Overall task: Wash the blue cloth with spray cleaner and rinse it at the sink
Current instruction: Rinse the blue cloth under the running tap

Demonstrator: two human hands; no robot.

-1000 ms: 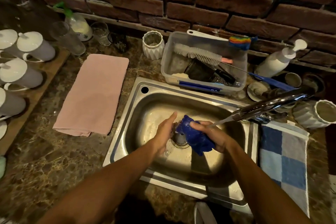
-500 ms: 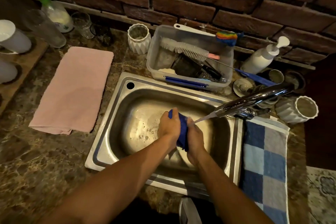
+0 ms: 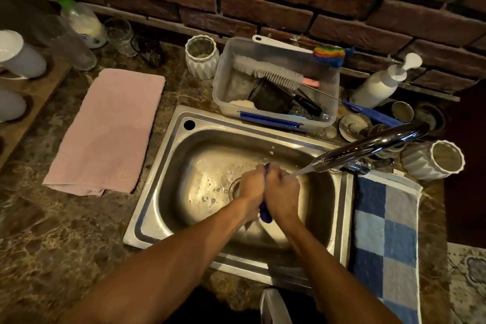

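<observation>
My left hand (image 3: 252,187) and my right hand (image 3: 282,192) are pressed together over the steel sink (image 3: 157,208), squeezing the blue cloth (image 3: 265,214) between them. Only a strip of the cloth shows, at the fingertips and below the palms. Water streams from the chrome faucet (image 3: 368,147) onto my right hand. The drain lies just left of my hands. A spray bottle (image 3: 81,21) with a green trigger stands at the back left against the brick wall.
A pink towel (image 3: 107,131) lies left of the sink, a blue checked towel (image 3: 386,239) on its right. Behind the sink sits a clear tub (image 3: 226,97) of brushes, a white pump bottle (image 3: 378,84), white ribbed cups (image 3: 201,60) and glasses. Lidded mugs stand far left.
My hands closed together on the cloth, which was bunched open in my right hand one second ago. Less of it shows now. The view shifted so the sink sits more centrally.
</observation>
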